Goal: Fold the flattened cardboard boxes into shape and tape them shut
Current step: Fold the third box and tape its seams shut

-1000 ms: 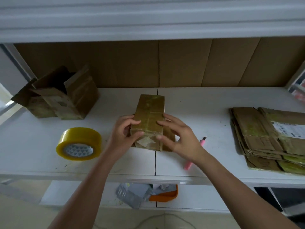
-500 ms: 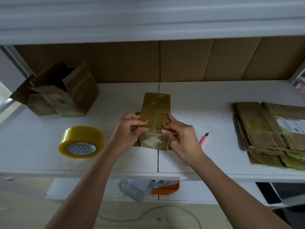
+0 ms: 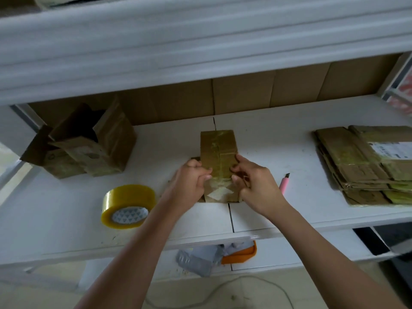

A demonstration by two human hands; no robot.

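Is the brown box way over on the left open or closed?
Open. The box on the left has its top flaps sticking up and apart, and you can see the dark inside between them.

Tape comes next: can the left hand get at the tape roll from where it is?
Probably yes. The tape roll lies flat on the shelf beside the left hand, nothing between them. But that hand must first let go of the box.

A white tabletop (image 3: 66, 219) made of two boards carries an open brown cardboard box (image 3: 87, 143) at back left, a yellow tape roll (image 3: 128, 206), a small taped cardboard box (image 3: 219, 152) at centre, a pink utility knife (image 3: 284, 182), and a stack of flattened cardboard boxes (image 3: 365, 163) at right.
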